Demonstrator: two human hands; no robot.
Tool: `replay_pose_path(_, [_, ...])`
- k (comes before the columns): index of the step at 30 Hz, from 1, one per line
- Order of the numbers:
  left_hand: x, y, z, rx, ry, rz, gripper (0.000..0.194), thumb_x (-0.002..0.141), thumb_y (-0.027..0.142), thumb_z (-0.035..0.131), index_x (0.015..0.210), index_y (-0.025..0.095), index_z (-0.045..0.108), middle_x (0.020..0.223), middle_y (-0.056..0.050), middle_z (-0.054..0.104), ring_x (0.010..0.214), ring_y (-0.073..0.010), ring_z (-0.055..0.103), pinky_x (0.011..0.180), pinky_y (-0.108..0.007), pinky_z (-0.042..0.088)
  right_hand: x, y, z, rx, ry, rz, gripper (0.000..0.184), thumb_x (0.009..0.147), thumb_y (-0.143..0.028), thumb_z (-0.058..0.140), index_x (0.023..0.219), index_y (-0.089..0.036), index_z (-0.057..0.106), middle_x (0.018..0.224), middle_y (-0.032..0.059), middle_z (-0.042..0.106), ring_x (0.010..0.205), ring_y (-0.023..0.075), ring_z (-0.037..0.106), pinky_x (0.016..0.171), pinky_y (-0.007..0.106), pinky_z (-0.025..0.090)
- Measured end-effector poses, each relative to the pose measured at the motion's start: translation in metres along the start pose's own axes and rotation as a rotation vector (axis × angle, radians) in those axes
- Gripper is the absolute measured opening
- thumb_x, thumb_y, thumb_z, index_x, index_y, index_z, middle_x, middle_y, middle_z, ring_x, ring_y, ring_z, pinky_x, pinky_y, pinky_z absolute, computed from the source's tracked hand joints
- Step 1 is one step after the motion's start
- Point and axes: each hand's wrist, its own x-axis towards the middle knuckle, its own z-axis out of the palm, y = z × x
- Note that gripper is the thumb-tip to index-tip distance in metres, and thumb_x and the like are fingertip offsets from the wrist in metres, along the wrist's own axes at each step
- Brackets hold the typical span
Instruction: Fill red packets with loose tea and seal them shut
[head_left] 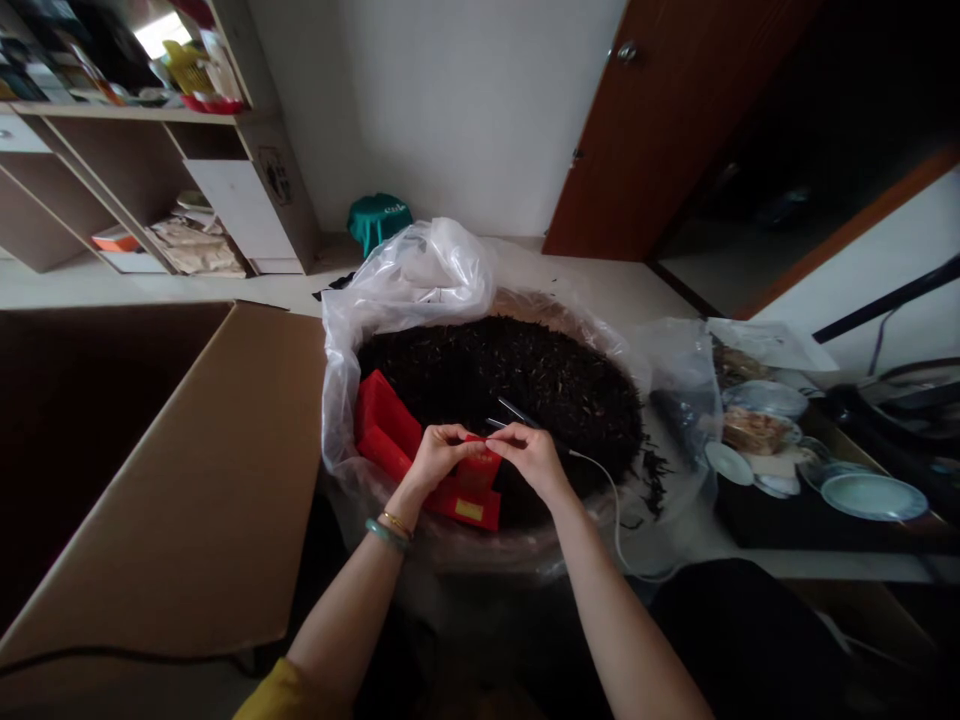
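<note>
Above a clear plastic bag (pixel 341 400) full of dark, loose dried leaves (pixel 555 370), I hold a small red packet (pixel 480 465) with gold print. My left hand (pixel 437 458) pinches its top edge from the left. On the other side, my right hand (pixel 531 458) pinches the same edge, the fingertips of both hands almost meeting. Under the packet sits a red box (pixel 480 510) with a yellow label. More red packaging (pixel 384 425) lies at the left on the leaves. A two-pronged tool (pixel 517 412) with a white cable rests just behind my right hand, partly hidden by it.
A big open cardboard box (pixel 187 500) stands at the left. To the right, a low table (pixel 772 530) bears dishes (pixel 874 495) and plastic bags. The white cable (pixel 616 510) curves down past my right forearm. A green bin (pixel 377 220) stands by the wall.
</note>
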Motion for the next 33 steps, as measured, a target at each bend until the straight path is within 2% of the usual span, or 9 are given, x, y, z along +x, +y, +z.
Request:
replay_pose_path(6, [-0.007,0.006,0.006,0.003,-0.091,-0.095,0.037,0.058,0.040,0.081,0.074,0.012,0.063,0.065,0.001,0.065,0.057,-0.0108,0.058,0.055,-0.020,0.044,0.004,0.001,-0.002,-0.114,0.044,-0.067,0.019,0.070,-0.037,0.069,0.065,-0.019,0.070,0.065,0.0021,0.068,0.062,0.0169,0.060,0.061,0.027,0.046])
replay_pose_path(9, [-0.008,0.003,0.007,-0.040,-0.146,-0.183,0.048,0.051,0.037,0.085,0.085,0.011,0.063,0.071,-0.001,0.067,0.062,-0.0135,0.062,0.059,-0.023,0.048,0.004,0.002,0.004,-0.109,0.046,-0.077,0.019,0.072,-0.036,0.066,0.066,-0.018,0.069,0.067,0.0029,0.068,0.064,0.0171,0.062,0.062,0.027,0.047])
replay_pose_path(15, [-0.006,-0.004,0.005,-0.078,-0.060,-0.271,0.046,0.044,0.038,0.087,0.071,0.010,0.063,0.059,0.001,0.065,0.052,-0.0135,0.062,0.054,-0.024,0.050,0.012,0.006,0.006,-0.170,-0.114,-0.073,0.016,0.076,-0.032,0.063,0.073,-0.018,0.071,0.073,0.0027,0.069,0.067,0.0168,0.063,0.064,0.027,0.049])
replay_pose_path(18, [-0.004,-0.004,0.005,-0.091,-0.027,-0.294,0.044,0.043,0.036,0.088,0.071,0.010,0.066,0.059,0.000,0.067,0.051,-0.0138,0.062,0.052,-0.024,0.050,0.019,0.010,-0.004,-0.301,-0.106,-0.118,0.019,0.082,-0.031,0.057,0.081,-0.020,0.072,0.082,0.0043,0.070,0.076,0.0175,0.064,0.071,0.028,0.049])
replay_pose_path(21, [-0.003,-0.003,0.006,-0.123,0.007,-0.288,0.044,0.042,0.035,0.089,0.071,0.010,0.068,0.060,-0.002,0.069,0.051,-0.0146,0.063,0.051,-0.024,0.050,0.023,0.017,-0.017,-0.603,0.046,-0.130,0.022,0.086,-0.026,0.053,0.098,-0.021,0.071,0.097,0.0083,0.067,0.092,0.0212,0.061,0.081,0.032,0.047])
replay_pose_path(23, [-0.003,-0.003,0.007,-0.143,0.028,-0.270,0.044,0.041,0.035,0.089,0.071,0.010,0.068,0.062,-0.003,0.070,0.052,-0.0147,0.064,0.051,-0.024,0.050,0.024,0.023,-0.022,-0.899,0.098,-0.060,0.031,0.082,-0.023,0.060,0.113,-0.020,0.065,0.106,0.0112,0.064,0.099,0.0258,0.057,0.083,0.036,0.045])
replay_pose_path(26, [-0.002,-0.002,0.008,-0.161,0.048,-0.250,0.046,0.040,0.036,0.089,0.072,0.010,0.069,0.066,-0.004,0.072,0.053,-0.0146,0.064,0.053,-0.024,0.051,0.022,0.030,-0.021,-1.208,0.031,0.050,0.053,0.076,-0.019,0.066,0.127,-0.018,0.054,0.112,0.0141,0.061,0.101,0.0301,0.054,0.081,0.039,0.044])
replay_pose_path(29, [-0.002,-0.001,0.007,-0.161,0.046,-0.233,0.047,0.039,0.036,0.089,0.073,0.010,0.069,0.069,-0.006,0.073,0.055,-0.0152,0.065,0.056,-0.025,0.051,0.023,0.037,-0.017,-1.287,-0.002,0.076,0.052,0.079,-0.020,0.063,0.129,-0.017,0.050,0.111,0.0155,0.060,0.101,0.0297,0.054,0.080,0.038,0.043])
replay_pose_path(33, [-0.002,-0.003,0.006,-0.153,0.059,-0.213,0.048,0.039,0.037,0.089,0.074,0.010,0.069,0.070,-0.006,0.073,0.056,-0.0158,0.066,0.057,-0.026,0.052,0.026,0.040,-0.024,-1.178,0.056,0.061,0.045,0.084,-0.023,0.057,0.128,-0.015,0.052,0.111,0.0170,0.061,0.102,0.0291,0.057,0.083,0.039,0.045])
